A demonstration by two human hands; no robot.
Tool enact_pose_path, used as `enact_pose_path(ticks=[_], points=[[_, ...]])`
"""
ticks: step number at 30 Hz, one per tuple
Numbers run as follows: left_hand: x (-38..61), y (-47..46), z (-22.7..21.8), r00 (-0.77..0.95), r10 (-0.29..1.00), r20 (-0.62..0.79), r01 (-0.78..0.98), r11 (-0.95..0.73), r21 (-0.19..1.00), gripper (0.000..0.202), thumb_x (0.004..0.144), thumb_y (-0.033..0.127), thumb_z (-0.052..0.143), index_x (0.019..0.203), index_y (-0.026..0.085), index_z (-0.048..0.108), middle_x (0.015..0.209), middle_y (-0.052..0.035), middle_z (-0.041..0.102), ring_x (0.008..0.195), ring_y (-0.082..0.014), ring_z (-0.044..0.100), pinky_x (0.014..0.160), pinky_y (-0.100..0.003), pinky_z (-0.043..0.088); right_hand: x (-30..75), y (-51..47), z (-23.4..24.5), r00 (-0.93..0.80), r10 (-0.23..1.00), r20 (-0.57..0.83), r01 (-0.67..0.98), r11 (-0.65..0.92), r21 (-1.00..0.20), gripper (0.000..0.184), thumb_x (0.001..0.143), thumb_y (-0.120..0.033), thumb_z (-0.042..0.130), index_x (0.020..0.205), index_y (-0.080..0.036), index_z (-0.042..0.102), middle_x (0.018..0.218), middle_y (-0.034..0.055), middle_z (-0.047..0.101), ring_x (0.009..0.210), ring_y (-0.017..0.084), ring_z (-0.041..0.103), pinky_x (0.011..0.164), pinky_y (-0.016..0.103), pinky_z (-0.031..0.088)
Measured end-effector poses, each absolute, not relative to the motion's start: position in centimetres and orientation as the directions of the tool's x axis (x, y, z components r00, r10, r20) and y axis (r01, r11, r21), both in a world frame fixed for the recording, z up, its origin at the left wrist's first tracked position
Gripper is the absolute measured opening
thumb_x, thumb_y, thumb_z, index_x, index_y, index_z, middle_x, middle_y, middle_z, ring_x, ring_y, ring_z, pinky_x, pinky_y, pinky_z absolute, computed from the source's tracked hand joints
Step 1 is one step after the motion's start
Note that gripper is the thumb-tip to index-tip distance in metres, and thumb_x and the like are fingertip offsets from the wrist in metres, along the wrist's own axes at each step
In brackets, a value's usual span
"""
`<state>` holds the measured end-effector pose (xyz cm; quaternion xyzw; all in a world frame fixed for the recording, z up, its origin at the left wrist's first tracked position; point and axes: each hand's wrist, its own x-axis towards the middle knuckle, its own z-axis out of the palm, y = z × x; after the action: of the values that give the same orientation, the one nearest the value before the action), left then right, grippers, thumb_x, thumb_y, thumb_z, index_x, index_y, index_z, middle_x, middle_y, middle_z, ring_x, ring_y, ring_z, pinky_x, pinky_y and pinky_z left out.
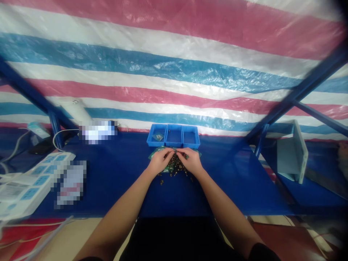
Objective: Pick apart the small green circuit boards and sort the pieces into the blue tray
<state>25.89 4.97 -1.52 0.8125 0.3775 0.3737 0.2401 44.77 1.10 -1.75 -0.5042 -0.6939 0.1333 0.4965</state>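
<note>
My left hand [160,160] and my right hand [191,160] meet over a pile of small brass-coloured metal pieces [174,167] on the blue table. Thumb and fingers of each hand are pinched together, with the fingertips nearly touching. Whatever they hold is too small to make out. Under and around the hands lies a green see-through plastic bag [150,153], partly hidden by them. A few loose pieces [161,182] have spread toward me. Just beyond the hands stands a blue three-compartment tray [174,145]; its left compartment holds a small clear packet [158,137].
A white power strip [40,181] with cables lies at the left, beside a blurred-out packet [72,183]. Farther back is a lit, blurred-out device [98,132]. A grey tablet-like panel [292,152] stands at the right. Blue frame bars [296,96] slope along both sides before a striped sheet [174,72].
</note>
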Motion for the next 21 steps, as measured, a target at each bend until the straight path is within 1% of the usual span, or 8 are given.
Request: enact_pose_path(ticks=[3,6,8,10,14,17,19,21], points=[[25.9,4.9,-1.4,0.44,0.797,0.413,0.448,-0.594,0.668,0.029,0.096,0.042,0.045,0.1,0.021,0.066,0.086,-0.0016,0.072,0.07,-0.015,0.065,0.068,-0.025,0.05,44.7,1.1,-1.7,0.013,0.845,0.534,0.575,0.431,-0.696,0.022,0.086,-0.029,0.062,0.103,-0.023,0.074,0.089,0.0044,0.072,0.065,0.014,0.063,0.069,0.027,0.055],[25.9,4.9,-1.4,0.436,0.799,0.414,0.45,-0.592,0.668,0.03,0.096,0.042,0.045,0.1,0.021,0.066,0.087,-0.002,0.072,0.072,-0.0154,0.065,0.068,-0.025,0.05,44.6,1.0,-1.5,0.03,0.859,0.511,0.55,0.413,-0.726,0.021,0.085,-0.03,0.063,0.101,-0.024,0.074,0.089,0.004,0.073,0.065,0.014,0.064,0.069,0.028,0.056],[25.8,4.9,-1.4,0.429,0.8,0.419,0.451,-0.592,0.668,0.029,0.096,0.041,0.046,0.1,0.021,0.067,0.088,-0.0025,0.072,0.074,-0.0159,0.066,0.07,-0.026,0.05,44.6,1.0,-1.4,0.064,0.876,0.479,0.509,0.384,-0.77,0.02,0.084,-0.032,0.063,0.099,-0.023,0.075,0.091,0.0039,0.074,0.067,0.015,0.065,0.07,0.029,0.056],[25.8,4.9,-1.4,0.425,0.8,0.423,0.453,-0.592,0.666,0.029,0.096,0.04,0.046,0.1,0.021,0.067,0.089,-0.0028,0.072,0.075,-0.0162,0.066,0.07,-0.026,0.05,44.7,1.1,-1.3,0.131,0.899,0.418,0.454,0.32,-0.831,0.021,0.084,-0.034,0.063,0.096,-0.023,0.075,0.09,0.004,0.074,0.069,0.017,0.067,0.069,0.03,0.058],[25.8,4.9,-1.5,0.413,0.806,0.424,0.471,-0.587,0.658,0.03,0.096,0.041,0.046,0.1,0.021,0.068,0.085,-0.0029,0.072,0.071,-0.0157,0.065,0.068,-0.026,0.049,45.7,1.7,-1.6,0.314,0.915,0.254,0.321,0.149,-0.935,0.028,0.079,-0.039,0.067,0.095,-0.018,0.075,0.079,0.0052,0.074,0.068,0.019,0.069,0.067,0.033,0.059],[25.9,4.9,-1.6,0.404,0.811,0.423,0.488,-0.582,0.65,0.03,0.095,0.041,0.046,0.097,0.02,0.068,0.08,-0.0024,0.071,0.065,-0.0146,0.063,0.064,-0.025,0.048,46.4,2.3,-2.0,0.398,0.908,0.13,0.179,0.062,-0.982,0.035,0.077,-0.041,0.069,0.099,-0.014,0.073,0.075,0.0064,0.074,0.065,0.019,0.069,0.066,0.033,0.06],[25.9,4.9,-1.7,0.402,0.813,0.421,0.494,-0.579,0.648,0.03,0.095,0.041,0.046,0.096,0.02,0.068,0.078,-0.002,0.07,0.063,-0.0139,0.062,0.061,-0.024,0.046,46.7,2.7,-2.2,0.415,0.905,0.09,0.064,0.07,-0.995,0.041,0.076,-0.042,0.071,0.104,-0.013,0.071,0.081,0.0085,0.075,0.07,0.02,0.071,0.069,0.034,0.061],[25.9,4.9,-1.7,0.403,0.813,0.419,0.496,-0.579,0.647,0.029,0.095,0.04,0.046,0.096,0.02,0.068,0.077,-0.0017,0.07,0.062,-0.0136,0.061,0.061,-0.024,0.046,46.8,3.0,-2.3,0.4,0.912,0.094,-0.051,0.124,-0.991,0.046,0.076,-0.042,0.071,0.112,-0.013,0.068,0.097,0.0114,0.074,0.082,0.022,0.072,0.074,0.037,0.061]])
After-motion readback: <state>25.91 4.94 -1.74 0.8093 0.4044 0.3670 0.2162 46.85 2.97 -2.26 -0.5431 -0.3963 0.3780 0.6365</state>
